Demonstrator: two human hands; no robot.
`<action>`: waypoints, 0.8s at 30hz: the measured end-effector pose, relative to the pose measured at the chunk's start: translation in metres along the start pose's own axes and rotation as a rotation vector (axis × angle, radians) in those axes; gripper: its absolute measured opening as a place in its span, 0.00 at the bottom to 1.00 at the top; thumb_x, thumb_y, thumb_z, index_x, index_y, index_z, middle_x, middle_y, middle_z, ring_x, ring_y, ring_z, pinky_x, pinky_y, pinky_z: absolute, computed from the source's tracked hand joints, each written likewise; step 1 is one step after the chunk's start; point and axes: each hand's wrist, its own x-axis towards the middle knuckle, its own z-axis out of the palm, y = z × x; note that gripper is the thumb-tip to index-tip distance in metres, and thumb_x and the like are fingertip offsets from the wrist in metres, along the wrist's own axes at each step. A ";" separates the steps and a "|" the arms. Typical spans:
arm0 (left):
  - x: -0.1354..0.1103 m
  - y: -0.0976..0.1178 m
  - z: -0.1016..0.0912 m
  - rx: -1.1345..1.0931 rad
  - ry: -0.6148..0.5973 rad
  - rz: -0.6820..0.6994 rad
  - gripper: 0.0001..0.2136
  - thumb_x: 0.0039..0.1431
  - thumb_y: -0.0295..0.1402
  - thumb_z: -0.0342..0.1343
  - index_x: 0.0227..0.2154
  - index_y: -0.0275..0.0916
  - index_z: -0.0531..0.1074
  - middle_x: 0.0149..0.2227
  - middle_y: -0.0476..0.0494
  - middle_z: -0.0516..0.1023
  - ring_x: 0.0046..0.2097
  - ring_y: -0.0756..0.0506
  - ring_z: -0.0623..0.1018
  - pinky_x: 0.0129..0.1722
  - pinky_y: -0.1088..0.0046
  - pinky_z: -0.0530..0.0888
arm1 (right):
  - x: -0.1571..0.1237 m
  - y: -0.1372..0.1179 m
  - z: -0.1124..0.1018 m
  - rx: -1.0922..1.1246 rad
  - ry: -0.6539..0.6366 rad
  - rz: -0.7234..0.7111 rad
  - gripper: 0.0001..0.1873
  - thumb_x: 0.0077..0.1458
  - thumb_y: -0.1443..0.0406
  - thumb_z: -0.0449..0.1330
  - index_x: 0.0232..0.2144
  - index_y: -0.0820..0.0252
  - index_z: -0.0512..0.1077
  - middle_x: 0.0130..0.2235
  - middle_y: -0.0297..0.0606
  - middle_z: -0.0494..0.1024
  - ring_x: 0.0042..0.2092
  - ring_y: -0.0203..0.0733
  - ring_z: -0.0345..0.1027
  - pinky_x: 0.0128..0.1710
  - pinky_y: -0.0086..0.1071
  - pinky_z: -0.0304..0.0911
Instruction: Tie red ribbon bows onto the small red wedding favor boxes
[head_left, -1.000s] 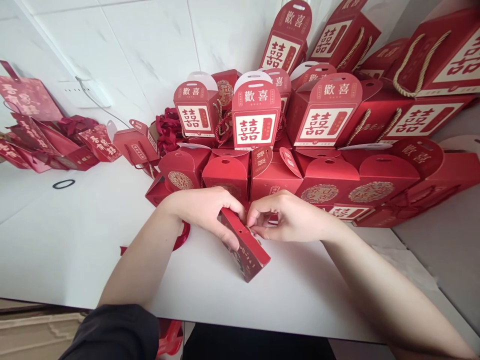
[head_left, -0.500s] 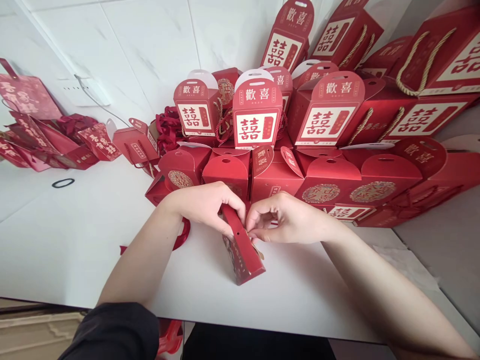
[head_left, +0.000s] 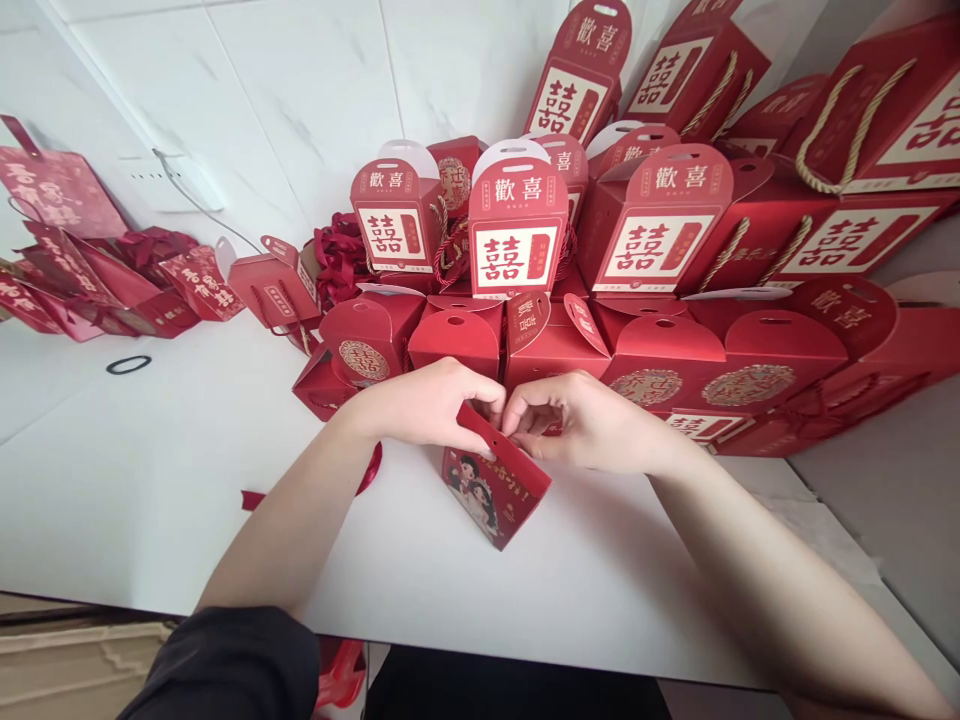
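Left hand [head_left: 431, 400] pinches the box [head_left: 495, 495], tilted over the surface [head_left: 600, 580]; right hand [head_left: 589, 425] curls at its top edge, hold unclear. Box could crease if squeezed hard, or slip if left loosens.

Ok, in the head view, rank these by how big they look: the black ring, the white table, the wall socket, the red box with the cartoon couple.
1. White table
2. Red box, helped by being nearer than the socket
3. Wall socket
4. Black ring
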 end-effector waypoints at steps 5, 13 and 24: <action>0.002 -0.005 -0.001 -0.095 -0.049 -0.003 0.09 0.48 0.36 0.66 0.31 0.38 0.76 0.32 0.52 0.79 0.33 0.51 0.75 0.32 0.78 0.66 | -0.001 -0.001 -0.002 -0.044 -0.017 -0.019 0.08 0.53 0.72 0.60 0.36 0.59 0.75 0.35 0.33 0.80 0.34 0.36 0.74 0.35 0.28 0.69; 0.004 -0.025 -0.006 -0.310 -0.295 0.080 0.12 0.55 0.37 0.63 0.40 0.38 0.73 0.42 0.46 0.79 0.40 0.48 0.78 0.39 0.76 0.71 | -0.001 -0.002 -0.003 -0.058 -0.054 -0.052 0.07 0.55 0.71 0.60 0.35 0.59 0.76 0.35 0.32 0.80 0.33 0.34 0.74 0.34 0.27 0.68; -0.001 -0.015 -0.008 -0.159 -0.220 0.084 0.08 0.55 0.34 0.62 0.37 0.38 0.73 0.37 0.49 0.79 0.35 0.51 0.76 0.35 0.78 0.68 | -0.002 -0.004 -0.002 -0.068 -0.021 -0.073 0.07 0.55 0.72 0.60 0.35 0.60 0.76 0.34 0.32 0.80 0.33 0.34 0.74 0.35 0.27 0.68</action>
